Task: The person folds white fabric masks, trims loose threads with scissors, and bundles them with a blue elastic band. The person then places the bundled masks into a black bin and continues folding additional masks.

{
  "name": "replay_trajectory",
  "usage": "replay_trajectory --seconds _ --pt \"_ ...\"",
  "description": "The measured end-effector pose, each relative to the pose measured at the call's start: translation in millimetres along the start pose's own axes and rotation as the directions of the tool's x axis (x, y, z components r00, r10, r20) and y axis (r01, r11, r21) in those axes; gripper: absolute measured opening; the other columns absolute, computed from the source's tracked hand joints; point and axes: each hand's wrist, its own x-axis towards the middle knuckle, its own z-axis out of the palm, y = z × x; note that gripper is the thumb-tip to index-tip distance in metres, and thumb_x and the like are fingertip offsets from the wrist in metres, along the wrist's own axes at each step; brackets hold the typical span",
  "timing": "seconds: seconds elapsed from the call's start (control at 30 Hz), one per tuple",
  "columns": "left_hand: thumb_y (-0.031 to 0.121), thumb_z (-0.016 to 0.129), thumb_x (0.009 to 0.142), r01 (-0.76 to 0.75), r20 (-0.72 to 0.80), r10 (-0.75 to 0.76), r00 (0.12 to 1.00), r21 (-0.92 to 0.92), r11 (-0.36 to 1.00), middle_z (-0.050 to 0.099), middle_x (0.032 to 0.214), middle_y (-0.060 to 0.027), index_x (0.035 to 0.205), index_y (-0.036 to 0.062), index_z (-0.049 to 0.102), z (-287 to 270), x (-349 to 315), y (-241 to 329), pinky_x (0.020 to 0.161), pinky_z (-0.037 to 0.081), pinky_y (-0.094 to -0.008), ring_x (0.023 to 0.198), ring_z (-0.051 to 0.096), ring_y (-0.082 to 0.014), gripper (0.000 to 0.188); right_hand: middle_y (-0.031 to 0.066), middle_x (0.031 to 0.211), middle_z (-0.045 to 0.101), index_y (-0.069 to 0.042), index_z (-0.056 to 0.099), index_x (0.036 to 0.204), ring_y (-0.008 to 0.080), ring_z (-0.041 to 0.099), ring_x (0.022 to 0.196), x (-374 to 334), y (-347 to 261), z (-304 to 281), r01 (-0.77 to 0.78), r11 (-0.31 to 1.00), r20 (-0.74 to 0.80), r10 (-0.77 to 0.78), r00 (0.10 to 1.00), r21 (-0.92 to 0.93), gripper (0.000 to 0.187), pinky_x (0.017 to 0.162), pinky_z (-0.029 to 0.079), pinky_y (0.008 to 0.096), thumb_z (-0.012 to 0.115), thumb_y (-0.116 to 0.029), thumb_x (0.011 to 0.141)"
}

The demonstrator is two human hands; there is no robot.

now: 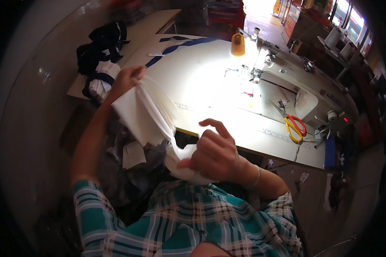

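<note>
My left hand grips the top of a stack of white fabric pieces, held up left of the sewing table. Its layers fan apart toward the right. My right hand holds one white piece that peels off the stack's lower end, close to my chest. A bangle sits on that wrist. My sleeves are green plaid.
A white sewing machine stands at the table's right under a bright lamp, with an amber thread cone behind it. Scissors with red and yellow handles lie near the front edge. Dark and white garments pile at the left. Scraps lie below.
</note>
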Motion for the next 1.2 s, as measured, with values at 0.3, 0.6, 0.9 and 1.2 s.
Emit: replay_trajectory --seconds 0.3,0.6,0.9,1.2 --pt "0.008 0.053 0.091 -0.281 0.449 0.074 0.890 0.416 0.865 0.059 0.108 -0.0116 0.119 0.0109 0.059 171.1 106.5 -1.6 0.078 0.051 -0.0358 0.090 0.063 -0.0246 0.029 0.0051 0.071 0.047 -0.005 0.057 0.080 0.0197 0.052 0.068 12.3 -69.8 -25.9 0.029 0.963 0.106 -0.059 0.993 0.269 0.019 0.078 0.053 0.0427 0.067 -0.020 0.084" --pt "0.012 0.050 0.090 -0.528 0.699 0.219 0.681 0.261 0.808 0.046 0.126 -0.0062 0.100 0.0185 0.059 213.3 112.3 30.5 0.089 0.047 -0.0366 0.110 0.055 -0.0228 0.015 0.0005 0.062 0.046 -0.007 0.058 0.071 0.0114 0.046 0.049 15.9 -86.6 -62.5 0.106 0.992 0.127 -0.097 0.987 -0.065 0.026 0.068 0.057 0.0372 0.059 -0.020 0.094" --pt "0.002 0.068 0.080 -0.474 0.739 0.127 0.661 0.281 0.834 0.047 0.128 -0.0064 0.089 0.0112 0.055 178.7 87.7 10.4 0.086 0.048 -0.0356 0.117 0.050 -0.0246 0.018 -0.0019 0.072 0.036 -0.015 0.041 0.065 0.0121 0.037 0.059 13.0 -114.1 -121.0 -0.279 0.858 -0.166 0.229 0.959 -0.431 0.050 0.062 0.044 0.0345 0.050 -0.055 0.094" --pt "0.005 0.069 0.081 -0.622 0.654 0.384 0.652 0.171 0.764 0.044 0.141 -0.0052 0.126 0.0182 0.055 234.1 88.1 32.1 0.091 0.052 -0.0362 0.120 0.051 -0.0265 0.049 0.0046 0.072 0.044 -0.002 0.050 0.067 0.0176 0.046 0.055 36.9 -129.1 -141.1 -0.034 0.935 0.048 0.055 0.997 -0.354 0.049 0.056 0.055 0.0395 0.058 -0.043 0.093"
